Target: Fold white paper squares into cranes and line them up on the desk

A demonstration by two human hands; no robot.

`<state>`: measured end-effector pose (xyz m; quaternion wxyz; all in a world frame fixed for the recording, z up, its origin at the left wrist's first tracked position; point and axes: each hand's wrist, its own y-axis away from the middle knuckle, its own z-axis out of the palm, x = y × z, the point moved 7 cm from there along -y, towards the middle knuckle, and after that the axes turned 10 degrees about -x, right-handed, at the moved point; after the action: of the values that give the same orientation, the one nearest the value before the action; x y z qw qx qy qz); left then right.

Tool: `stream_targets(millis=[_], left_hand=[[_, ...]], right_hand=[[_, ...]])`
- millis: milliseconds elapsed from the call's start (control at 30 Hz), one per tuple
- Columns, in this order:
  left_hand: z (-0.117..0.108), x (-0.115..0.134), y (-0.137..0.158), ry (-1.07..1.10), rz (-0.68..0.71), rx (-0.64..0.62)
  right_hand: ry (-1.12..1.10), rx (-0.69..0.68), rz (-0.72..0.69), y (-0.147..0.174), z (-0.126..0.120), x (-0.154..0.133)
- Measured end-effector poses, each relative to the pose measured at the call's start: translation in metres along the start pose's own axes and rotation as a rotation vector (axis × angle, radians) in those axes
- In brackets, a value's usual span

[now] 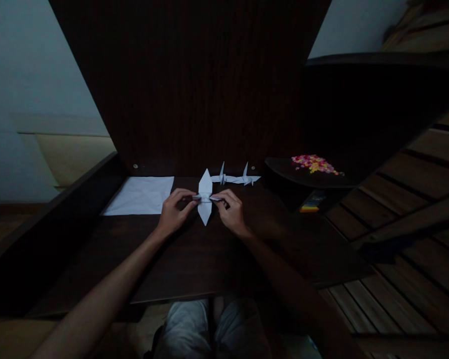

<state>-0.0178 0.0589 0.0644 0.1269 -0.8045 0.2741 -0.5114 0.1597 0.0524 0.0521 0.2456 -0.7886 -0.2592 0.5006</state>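
Observation:
A white origami crane [205,196] is held between my two hands above the dark desk, its wings spread toward and away from me. My left hand [175,207] pinches the crane's left point between thumb and fingers. On the opposite side, my right hand [230,209] grips the right point the same way. Just behind my right hand, two more folded white paper cranes [222,178] [246,178] stand in a row along the back panel. A creased white sheet of paper [139,195] lies flat to the left of my left hand.
On a small rounded shelf [284,169] at the right sits a pile of pink, red and yellow bits [314,163]. Beneath it is a small box with a yellow-orange end [309,209]. A raised side panel [60,214] bounds the desk [194,269] at left.

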Motion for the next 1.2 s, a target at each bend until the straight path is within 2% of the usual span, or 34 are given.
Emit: stream_targets(millis=[133, 467, 733, 967, 1200], left_hand=[[0.0, 0.001, 0.001, -0.046, 0.022, 0.002], [0.001, 0.008, 0.004, -0.223, 0.271, 0.0], [-0.004, 0.013, 0.006, -0.282, 0.331, 0.061], [-0.001, 0.007, 0.005, -0.251, 0.302, 0.014], [0.004, 0.008, 0.003, -0.257, 0.36, -0.025]], right_hand=[[0.004, -0.002, -0.028, 0.0, 0.0, -0.002], [0.029, -0.019, -0.081, 0.0, 0.001, -0.008], [0.034, -0.079, -0.057, -0.002, 0.004, -0.004], [0.074, -0.079, -0.114, -0.001, 0.005, -0.004], [0.141, -0.061, -0.164, 0.002, 0.003, -0.006]])
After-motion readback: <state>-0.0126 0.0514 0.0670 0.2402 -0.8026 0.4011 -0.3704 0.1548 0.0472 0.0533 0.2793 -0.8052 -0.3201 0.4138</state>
